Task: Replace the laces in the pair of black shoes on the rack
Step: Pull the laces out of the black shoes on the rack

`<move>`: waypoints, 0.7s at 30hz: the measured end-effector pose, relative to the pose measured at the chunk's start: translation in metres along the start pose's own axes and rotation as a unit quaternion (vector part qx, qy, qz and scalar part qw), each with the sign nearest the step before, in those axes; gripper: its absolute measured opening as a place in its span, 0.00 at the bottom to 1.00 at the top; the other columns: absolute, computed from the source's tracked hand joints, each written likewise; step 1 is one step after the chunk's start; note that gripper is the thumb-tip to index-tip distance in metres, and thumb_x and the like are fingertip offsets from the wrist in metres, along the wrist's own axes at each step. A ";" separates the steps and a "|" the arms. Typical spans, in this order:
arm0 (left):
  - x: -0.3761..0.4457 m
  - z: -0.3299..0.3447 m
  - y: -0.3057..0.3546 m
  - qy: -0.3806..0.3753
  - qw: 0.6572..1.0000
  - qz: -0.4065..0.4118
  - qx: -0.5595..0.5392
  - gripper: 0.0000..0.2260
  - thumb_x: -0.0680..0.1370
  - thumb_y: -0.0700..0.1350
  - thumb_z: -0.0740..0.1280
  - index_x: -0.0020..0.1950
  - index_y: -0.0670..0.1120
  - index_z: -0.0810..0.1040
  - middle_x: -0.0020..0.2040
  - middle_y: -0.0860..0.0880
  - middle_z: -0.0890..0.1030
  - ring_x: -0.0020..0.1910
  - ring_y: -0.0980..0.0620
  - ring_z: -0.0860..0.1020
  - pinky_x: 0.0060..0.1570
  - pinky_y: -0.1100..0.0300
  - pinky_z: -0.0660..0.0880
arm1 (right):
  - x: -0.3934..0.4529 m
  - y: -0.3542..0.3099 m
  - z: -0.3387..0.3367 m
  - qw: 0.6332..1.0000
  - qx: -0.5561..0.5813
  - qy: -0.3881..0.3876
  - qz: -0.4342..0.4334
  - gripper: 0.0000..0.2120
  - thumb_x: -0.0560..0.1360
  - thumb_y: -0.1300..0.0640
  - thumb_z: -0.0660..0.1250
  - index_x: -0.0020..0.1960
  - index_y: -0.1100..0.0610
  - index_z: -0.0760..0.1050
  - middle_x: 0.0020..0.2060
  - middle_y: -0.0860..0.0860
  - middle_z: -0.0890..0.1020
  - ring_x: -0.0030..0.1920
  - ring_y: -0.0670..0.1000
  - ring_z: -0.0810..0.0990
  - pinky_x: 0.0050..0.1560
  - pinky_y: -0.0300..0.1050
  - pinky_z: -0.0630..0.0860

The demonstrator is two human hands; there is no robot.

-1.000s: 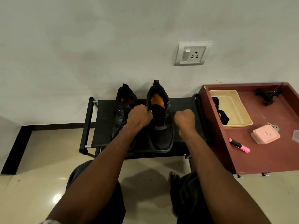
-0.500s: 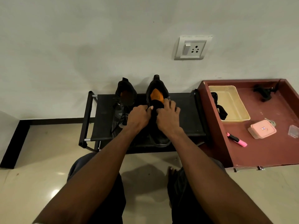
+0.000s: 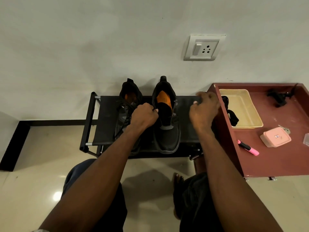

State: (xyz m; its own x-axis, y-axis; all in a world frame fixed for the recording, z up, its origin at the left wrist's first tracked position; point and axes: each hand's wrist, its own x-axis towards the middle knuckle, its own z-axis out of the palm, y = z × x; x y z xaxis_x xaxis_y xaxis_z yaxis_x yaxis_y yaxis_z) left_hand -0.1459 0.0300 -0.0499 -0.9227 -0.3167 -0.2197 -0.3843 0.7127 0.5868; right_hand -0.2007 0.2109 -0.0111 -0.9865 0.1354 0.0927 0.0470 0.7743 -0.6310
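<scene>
- Black fabric covers the low shoe rack (image 3: 107,118), which stands on the pale tiled floor (image 3: 33,190) against a grey wall.
- On the left part of the rack sits the left shoe (image 3: 128,104), black with an orange insole, heel toward the wall; loose black laces (image 3: 122,114) spill over its front.
- Just right of it the left hand (image 3: 144,116) has its grip curled on the near left edge of the right shoe's opening, thumb at the rim.
- That right shoe (image 3: 167,118) stands in the middle of the rack, toe pointing near, tongue pulled up, orange insole showing; whether any lace is threaded in it cannot be told.
- Farther right the right hand (image 3: 204,111) is raised above the rack's right end, well apart from the shoe, fingers bent; its grip looks narrow, but whether it pinches a lace cannot be told.
- Beside the rack on the right is a dark red tabletop (image 3: 275,161) with a raised rim.
- At its far left lies a cream tray (image 3: 242,106), with a black bundle (image 3: 233,118) hanging over the tray's left edge.
- Near the tray's right corner sits a pink box (image 3: 275,137), and a pink marker (image 3: 248,148) with a black cap lies nearer.
- High on the wall is a white switch and socket plate (image 3: 203,47).
</scene>
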 end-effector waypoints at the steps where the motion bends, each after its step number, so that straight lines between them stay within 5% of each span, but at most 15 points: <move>1: 0.000 -0.001 0.001 0.001 1.000 0.001 -0.003 0.19 0.82 0.48 0.64 0.32 0.44 0.68 0.30 0.46 0.72 0.29 0.48 0.71 0.31 0.58 0.65 | -0.006 -0.005 0.004 0.997 -0.019 -0.042 -0.068 0.18 0.76 0.64 0.68 0.64 0.52 0.78 0.75 0.55 0.64 0.76 0.58 0.58 0.75 0.59 0.58; 5: 0.000 -0.001 0.003 0.013 1.000 -0.008 -0.018 0.20 0.81 0.48 0.65 0.31 0.44 0.68 0.29 0.47 0.72 0.28 0.49 0.69 0.30 0.58 0.64 | -0.034 -0.016 0.036 0.937 -0.188 -0.218 -0.199 0.15 0.77 0.57 0.66 0.63 0.49 0.79 0.80 0.55 0.51 0.79 0.61 0.45 0.75 0.64 0.50; 7: -0.001 -0.001 0.004 0.016 1.000 -0.010 -0.012 0.20 0.81 0.49 0.65 0.30 0.46 0.67 0.29 0.48 0.71 0.28 0.50 0.69 0.30 0.58 0.63 | -0.044 -0.015 0.046 0.910 -0.246 -0.246 -0.225 0.14 0.79 0.54 0.64 0.63 0.51 0.78 0.80 0.56 0.50 0.79 0.62 0.44 0.75 0.65 0.50; 10: -0.001 0.000 0.003 0.016 1.000 -0.007 -0.011 0.19 0.81 0.48 0.65 0.31 0.46 0.67 0.30 0.48 0.71 0.29 0.49 0.70 0.32 0.57 0.65 | -0.043 -0.014 0.046 0.917 -0.234 -0.233 -0.225 0.12 0.78 0.55 0.65 0.60 0.53 0.81 0.78 0.56 0.58 0.78 0.61 0.50 0.74 0.62 0.53; 14: -0.001 -0.001 0.001 0.020 1.000 -0.002 -0.003 0.19 0.82 0.48 0.64 0.32 0.46 0.68 0.31 0.47 0.72 0.31 0.47 0.72 0.35 0.55 0.69 | -0.023 -0.019 0.018 0.989 0.001 -0.105 -0.100 0.11 0.75 0.68 0.66 0.54 0.61 0.83 0.70 0.57 0.71 0.72 0.59 0.65 0.73 0.54 0.62; 17: -0.002 -0.002 0.002 0.018 1.000 -0.003 0.004 0.19 0.82 0.48 0.63 0.32 0.46 0.67 0.31 0.47 0.71 0.31 0.47 0.72 0.34 0.55 0.68 | 0.000 -0.008 0.000 0.979 0.180 0.061 0.071 0.09 0.77 0.69 0.62 0.51 0.62 0.80 0.59 0.58 0.78 0.58 0.54 0.78 0.57 0.31 0.71; 19: -0.003 -0.001 0.002 0.020 1.000 -0.005 0.002 0.18 0.82 0.48 0.63 0.33 0.46 0.68 0.31 0.47 0.71 0.31 0.48 0.71 0.34 0.56 0.67 | 0.007 -0.002 -0.006 0.948 0.252 0.127 0.149 0.08 0.77 0.67 0.62 0.50 0.62 0.79 0.55 0.57 0.78 0.53 0.53 0.80 0.58 0.42 0.77; 21: -0.003 0.000 0.002 0.024 1.000 -0.009 0.002 0.18 0.83 0.48 0.63 0.34 0.46 0.68 0.31 0.47 0.72 0.30 0.49 0.71 0.34 0.56 0.66 | 0.005 -0.002 -0.006 0.963 0.188 0.133 0.137 0.09 0.77 0.66 0.64 0.55 0.61 0.79 0.60 0.58 0.77 0.59 0.56 0.77 0.64 0.53 0.75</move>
State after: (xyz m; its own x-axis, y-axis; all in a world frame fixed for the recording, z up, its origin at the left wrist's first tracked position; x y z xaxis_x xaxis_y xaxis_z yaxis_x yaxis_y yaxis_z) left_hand -0.1436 0.0325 -0.0483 -0.9137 -0.3580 -0.1925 -0.4001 0.7089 0.5809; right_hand -0.2052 0.2142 -0.0044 -0.8674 0.4954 0.0466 0.1894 0.4154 -0.8897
